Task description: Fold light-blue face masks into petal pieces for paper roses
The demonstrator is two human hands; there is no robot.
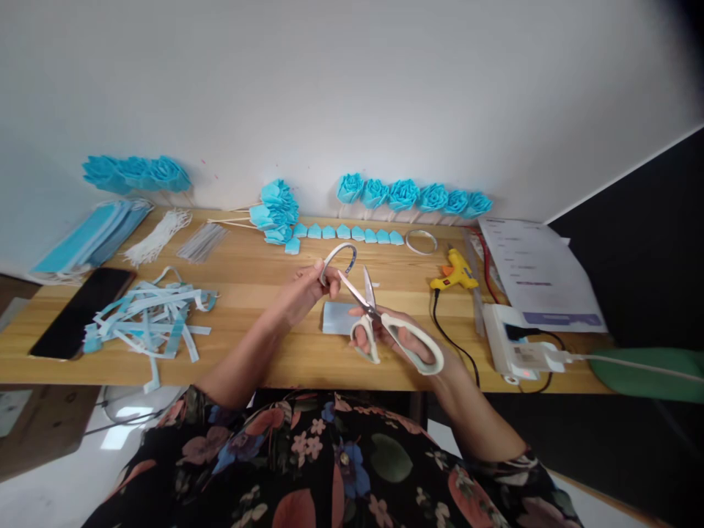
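My left hand (315, 284) pinches a thin white ring, which looks like a narrow tape roll (336, 251) with dark blue marks on its inner side. In my right hand (404, 334) are scissors (372, 312) with white handles, fingers through the loops. Their blades stand apart, with the tips just right of the ring. Beneath the scissors lies a flat light blue fabric piece (336, 318), partly covered by my right hand. A row of small folded light blue pieces (343, 232) lies beyond my hands, with another thin ring (421, 242) at its right end.
Blue fabric flowers on sticks (404, 194) lean on the wall. At left are face masks (93, 235), white cords (159, 236), grey strips (202, 243), cut scraps (151, 312) and a phone (80, 313). A yellow glue gun (455, 273), papers (542, 271) and a power strip (509, 345) occupy the right.
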